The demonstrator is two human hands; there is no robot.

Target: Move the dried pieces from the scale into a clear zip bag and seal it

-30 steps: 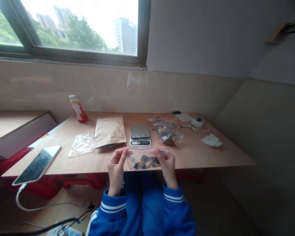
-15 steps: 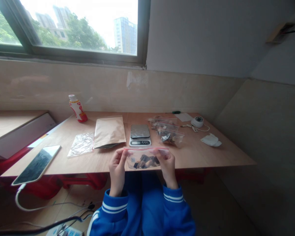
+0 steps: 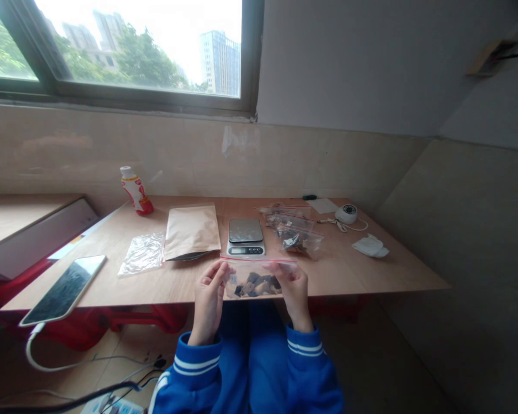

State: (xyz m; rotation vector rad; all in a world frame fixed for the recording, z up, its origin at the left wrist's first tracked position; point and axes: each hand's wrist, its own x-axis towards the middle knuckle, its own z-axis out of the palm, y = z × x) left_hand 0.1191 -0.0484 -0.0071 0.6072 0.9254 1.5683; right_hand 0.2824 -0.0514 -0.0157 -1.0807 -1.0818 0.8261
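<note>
I hold a small clear zip bag with a red seal strip upright over the table's near edge; dark and tan pieces lie in its bottom. My left hand pinches the bag's left top corner. My right hand pinches its right top corner. Just beyond the bag stands a small digital scale with a bare steel plate. A brown paper pouch lies left of the scale.
Several filled clear bags lie right of the scale. An empty clear bag, a red and white bottle and a phone on a cable are to the left. A small white device and crumpled tissue sit far right.
My left hand has slid slightly right along the bag's top edge, and the bag has risen a little. Nothing else on the table has moved.
</note>
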